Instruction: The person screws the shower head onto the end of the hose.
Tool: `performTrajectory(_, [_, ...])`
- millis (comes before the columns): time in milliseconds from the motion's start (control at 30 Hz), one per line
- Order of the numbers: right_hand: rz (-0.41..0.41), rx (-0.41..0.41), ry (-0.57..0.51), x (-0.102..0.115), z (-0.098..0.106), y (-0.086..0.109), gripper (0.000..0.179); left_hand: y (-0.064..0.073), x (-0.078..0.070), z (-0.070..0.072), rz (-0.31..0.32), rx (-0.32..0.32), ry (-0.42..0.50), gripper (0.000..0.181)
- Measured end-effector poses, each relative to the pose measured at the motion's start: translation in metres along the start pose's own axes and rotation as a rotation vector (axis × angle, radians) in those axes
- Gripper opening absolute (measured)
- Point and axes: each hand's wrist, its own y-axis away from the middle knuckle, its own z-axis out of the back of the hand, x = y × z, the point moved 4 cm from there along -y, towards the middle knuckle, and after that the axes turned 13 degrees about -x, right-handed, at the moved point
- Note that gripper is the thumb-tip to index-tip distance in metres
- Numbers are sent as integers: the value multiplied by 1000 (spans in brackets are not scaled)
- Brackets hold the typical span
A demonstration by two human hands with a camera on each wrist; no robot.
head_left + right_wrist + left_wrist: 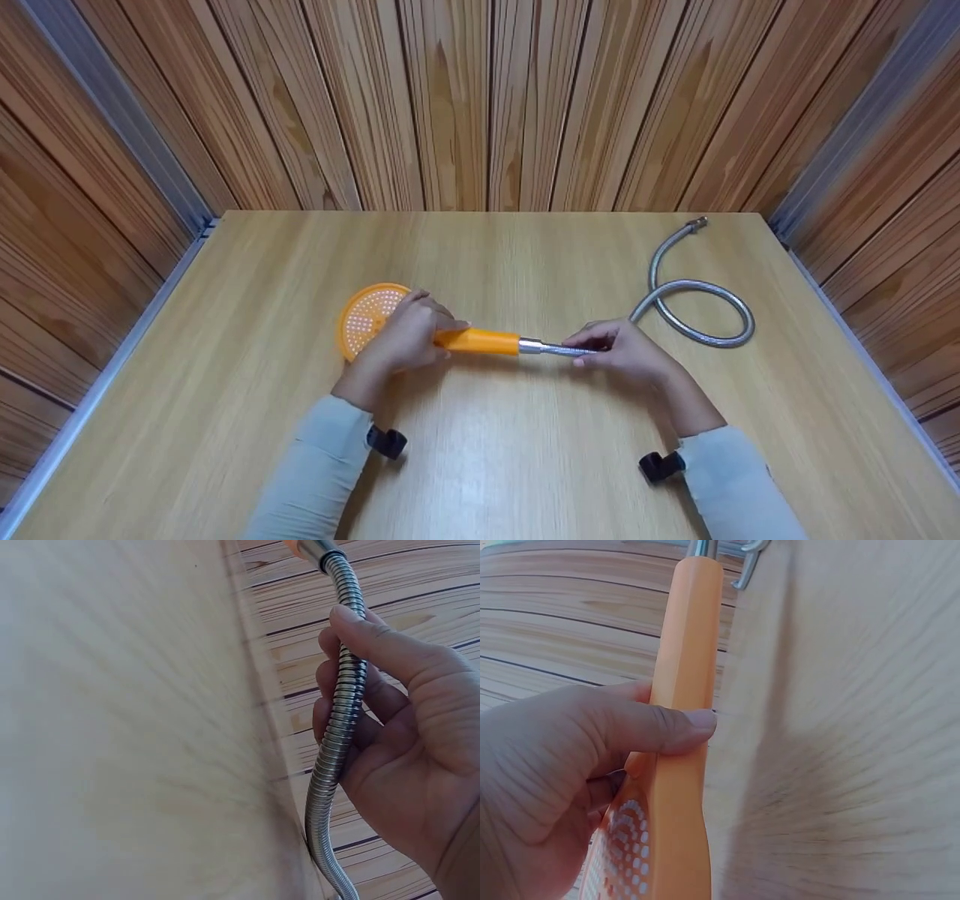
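An orange shower head (480, 342) with a round, white-dotted face lies sideways over the table, its face toward the left. My left hand (411, 330) grips it where the handle meets the head, thumb across the handle in the left wrist view. A metal collar (530, 346) joins the handle's end to a ribbed silver shower hose (347, 682). Close to that collar my right hand (619, 346) holds the hose between thumb and curled fingers. Beyond the right hand the hose runs to a loop on the table; its free end has a metal fitting (699, 223).
The light wooden table (480, 465) is bounded by wood-panelled walls (457, 105) at the back and sides, with grey metal rails (112, 397) along its side edges. The hose loop takes up the table's back right. Each wrist wears a small black camera (388, 442).
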Motion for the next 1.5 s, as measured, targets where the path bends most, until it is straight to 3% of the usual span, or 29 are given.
performTrajectory(200, [-70, 30, 19, -7, -2, -5, 28, -1, 8, -7, 54, 32, 40, 45])
performTrajectory(533, [-76, 44, 42, -12, -4, -9, 24, -1, 20, -20, 118, 54, 82, 46])
performTrajectory(700, [-115, 7, 44, -15, -3, -11, 24, -4, 24, -22, 136, 27, 87, 47])
performTrajectory(967, [-161, -49, 136, -16, -1, -11, 24, -2, 30, -23, 182, -37, 66, 39])
performTrajectory(1267, [-96, -51, 238, -6, -4, -7, 24, 4, 24, -18, 188, -69, 44, 39])
performTrajectory(1500, [28, -42, 277, 1, -4, -5, 30, 7, 15, -10, 177, -128, 41, 40])
